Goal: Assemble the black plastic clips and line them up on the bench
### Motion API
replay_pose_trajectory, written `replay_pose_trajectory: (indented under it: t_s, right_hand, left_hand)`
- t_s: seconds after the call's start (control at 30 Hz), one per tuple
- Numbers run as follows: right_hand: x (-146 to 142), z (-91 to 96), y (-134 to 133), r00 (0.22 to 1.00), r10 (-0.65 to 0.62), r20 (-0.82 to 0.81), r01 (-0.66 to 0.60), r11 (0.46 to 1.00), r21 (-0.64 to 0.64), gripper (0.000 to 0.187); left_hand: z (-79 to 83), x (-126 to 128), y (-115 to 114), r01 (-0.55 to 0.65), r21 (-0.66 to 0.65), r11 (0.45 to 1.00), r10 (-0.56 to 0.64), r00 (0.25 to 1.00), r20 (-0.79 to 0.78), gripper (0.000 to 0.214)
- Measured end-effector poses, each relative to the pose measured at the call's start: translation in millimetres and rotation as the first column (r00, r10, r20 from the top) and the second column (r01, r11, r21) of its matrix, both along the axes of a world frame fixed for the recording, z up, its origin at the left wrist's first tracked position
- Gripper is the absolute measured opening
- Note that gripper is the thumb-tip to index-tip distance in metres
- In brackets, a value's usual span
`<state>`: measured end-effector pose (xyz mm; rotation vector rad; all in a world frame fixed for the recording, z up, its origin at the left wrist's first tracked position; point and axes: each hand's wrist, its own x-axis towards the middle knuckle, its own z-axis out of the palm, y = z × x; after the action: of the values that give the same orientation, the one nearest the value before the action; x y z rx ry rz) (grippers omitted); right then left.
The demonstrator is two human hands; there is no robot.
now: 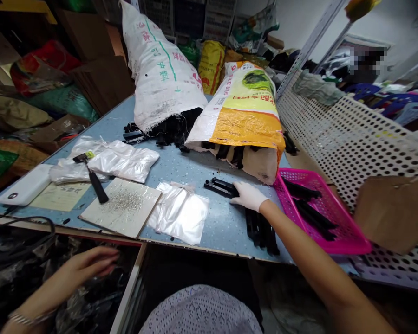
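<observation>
My right hand (248, 195), in a white glove, grips the end of a long black plastic part (220, 186) above the blue table. Several similar black parts (259, 229) lie beneath and beside that wrist at the table's front edge. My left hand (92, 263) is bare and holds nothing, its fingers stretched out and slightly blurred. It hovers over an open drawer or bin of black items in clear plastic wrapping (80, 306). Nearest my right hand on the left side is a stack of clear plastic bags (184, 213).
Two woven sacks, one white (167, 79) and one yellow and white (247, 120), spill black parts at the back. A pink basket (355, 239) holds more parts. A hammer (95, 183) rests by a board (125, 215); a white device (26, 185) lies far left. A perforated panel (348, 134) borders the right.
</observation>
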<state>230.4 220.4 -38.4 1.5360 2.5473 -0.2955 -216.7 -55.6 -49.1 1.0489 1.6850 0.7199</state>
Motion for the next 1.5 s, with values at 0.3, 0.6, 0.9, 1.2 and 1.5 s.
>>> replay_pose_trajectory:
  t_s: [0.3,0.6,0.9,1.2,1.5]
  right_hand:
    - [-13,24.4,-51,0.923,-0.208,-0.325,0.151,0.970,-0.192,0.032]
    - [-17,-10.4,-164,0.079,-0.985,-0.154,-0.450,0.102,-0.887,0.046]
    - [-25,-35.4,-173,0.024,-0.985,0.169,-0.659,-0.143,-0.738,0.051]
    - [-51,-38.2,-174,0.126,-0.992,0.026,-0.577,-0.094,-0.811,0.049]
    - [-44,-28.5,-186,0.125,-0.990,-0.061,-0.664,-0.038,-0.747,0.052]
  left_hand:
    - [-33.9,202,125,0.240,0.413,0.878,-0.032,0.892,-0.451,0.013]
    - [-48.6,165,127,0.192,0.448,0.873,-0.048,0.949,-0.312,0.015]
    - [-57.0,162,117,0.327,0.576,0.749,-0.147,0.930,-0.338,0.041]
    - [-25.8,165,98,0.532,0.552,0.642,-0.244,0.824,-0.511,0.069]
    - [-9.2,151,86,0.427,0.563,0.708,-0.139,0.865,-0.482,0.077]
